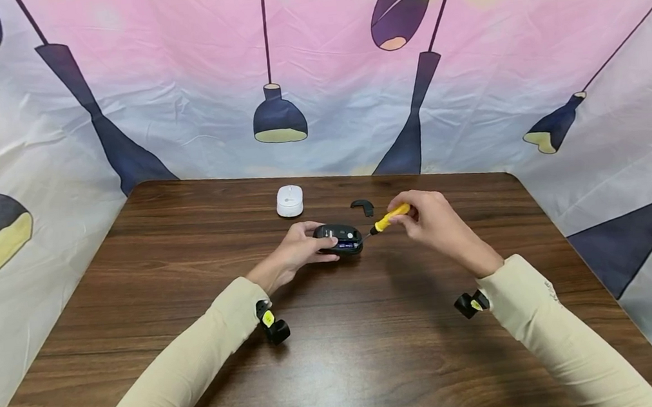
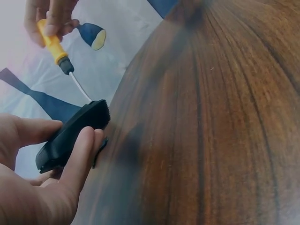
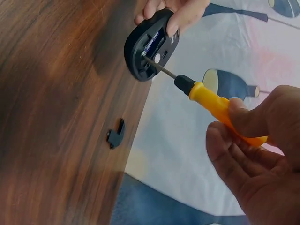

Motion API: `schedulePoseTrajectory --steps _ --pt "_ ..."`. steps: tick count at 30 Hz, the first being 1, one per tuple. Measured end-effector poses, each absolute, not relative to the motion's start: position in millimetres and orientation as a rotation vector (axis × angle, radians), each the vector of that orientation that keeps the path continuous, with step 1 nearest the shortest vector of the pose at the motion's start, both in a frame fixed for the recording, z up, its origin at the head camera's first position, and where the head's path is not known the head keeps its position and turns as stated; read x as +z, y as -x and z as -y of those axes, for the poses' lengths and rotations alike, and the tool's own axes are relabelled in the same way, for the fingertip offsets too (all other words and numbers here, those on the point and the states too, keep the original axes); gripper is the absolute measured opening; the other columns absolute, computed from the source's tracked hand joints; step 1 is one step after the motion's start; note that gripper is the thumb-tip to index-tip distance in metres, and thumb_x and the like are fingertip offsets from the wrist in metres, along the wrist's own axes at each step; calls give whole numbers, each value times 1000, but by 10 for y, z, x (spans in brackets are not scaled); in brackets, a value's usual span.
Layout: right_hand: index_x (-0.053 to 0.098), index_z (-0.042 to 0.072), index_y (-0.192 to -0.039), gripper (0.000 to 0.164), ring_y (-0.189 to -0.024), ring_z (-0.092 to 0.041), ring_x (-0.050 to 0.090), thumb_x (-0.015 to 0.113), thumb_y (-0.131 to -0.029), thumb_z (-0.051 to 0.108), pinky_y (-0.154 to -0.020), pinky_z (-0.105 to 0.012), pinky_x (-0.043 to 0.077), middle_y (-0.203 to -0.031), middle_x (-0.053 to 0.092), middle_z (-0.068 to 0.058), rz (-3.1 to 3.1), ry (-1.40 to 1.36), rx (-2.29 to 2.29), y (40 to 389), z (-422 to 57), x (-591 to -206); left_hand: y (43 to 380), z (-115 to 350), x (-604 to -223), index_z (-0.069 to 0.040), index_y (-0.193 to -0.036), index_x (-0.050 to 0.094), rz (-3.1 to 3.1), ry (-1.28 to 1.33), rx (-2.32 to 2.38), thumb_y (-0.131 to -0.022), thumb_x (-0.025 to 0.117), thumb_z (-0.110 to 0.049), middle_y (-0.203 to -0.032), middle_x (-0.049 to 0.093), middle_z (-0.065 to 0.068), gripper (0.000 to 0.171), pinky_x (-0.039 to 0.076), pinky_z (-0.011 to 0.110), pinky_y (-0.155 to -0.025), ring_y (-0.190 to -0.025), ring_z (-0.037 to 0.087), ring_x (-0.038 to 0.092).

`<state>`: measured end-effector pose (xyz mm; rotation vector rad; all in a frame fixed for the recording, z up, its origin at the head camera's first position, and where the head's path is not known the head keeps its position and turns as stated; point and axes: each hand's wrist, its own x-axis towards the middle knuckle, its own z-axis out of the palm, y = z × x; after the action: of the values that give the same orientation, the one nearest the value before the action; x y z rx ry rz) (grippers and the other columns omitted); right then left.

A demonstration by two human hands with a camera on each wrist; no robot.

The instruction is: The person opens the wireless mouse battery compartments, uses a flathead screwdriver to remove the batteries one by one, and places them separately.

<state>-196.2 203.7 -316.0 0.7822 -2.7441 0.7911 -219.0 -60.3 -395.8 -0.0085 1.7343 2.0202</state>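
My left hand (image 1: 298,252) grips a black computer mouse (image 1: 347,232), its underside turned up and its battery bay uncovered. A blue battery (image 1: 346,245) lies in that bay, with the thumb close beside it. In my right hand (image 1: 433,220) a yellow screwdriver (image 1: 391,217) is held between thumb and fingers. The right wrist view has the screwdriver's metal shaft (image 3: 164,70) reaching into the bay by the end of the battery. From the left wrist view, the mouse (image 2: 77,136) is pinched between thumb and fingers, which hide part of its side.
A white mouse (image 1: 289,201) sits toward the back of the wooden table (image 1: 339,357). The curved black battery cover (image 1: 364,206) lies behind the black mouse. A printed cloth (image 1: 190,112) hangs along the table's far edge.
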Motion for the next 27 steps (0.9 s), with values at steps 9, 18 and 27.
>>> schedulePoseTrajectory --steps 9,18,27 --pt "70 -1 -100 16 -62 -17 55 78 -90 9 -53 -29 45 -88 72 -11 2851 -667 681 2014 -2232 -3195 2209 618 -3969 10 -149 30 -1655 44 2071 -95 62 10 -142 41 33 63 60 40 -92 -119 42 58" --pt "76 -1 -92 15 -77 -26 61 83 -86 11 -65 -41 54 -86 68 -12 2879 -679 519 2067 -2346 -3286 2204 627 -3936 10 -150 29 -1625 54 2068 -94 62 12 -145 38 32 65 61 37 -89 -120 41 57" --pt "78 -6 -99 18 -66 -18 46 80 -87 7 -55 -26 38 -96 73 -20 2940 -630 703 2107 -2394 -3442 2199 664 -3953 9 -149 31 -1613 54 2062 -95 61 12 -145 37 31 62 61 38 -89 -123 42 56"
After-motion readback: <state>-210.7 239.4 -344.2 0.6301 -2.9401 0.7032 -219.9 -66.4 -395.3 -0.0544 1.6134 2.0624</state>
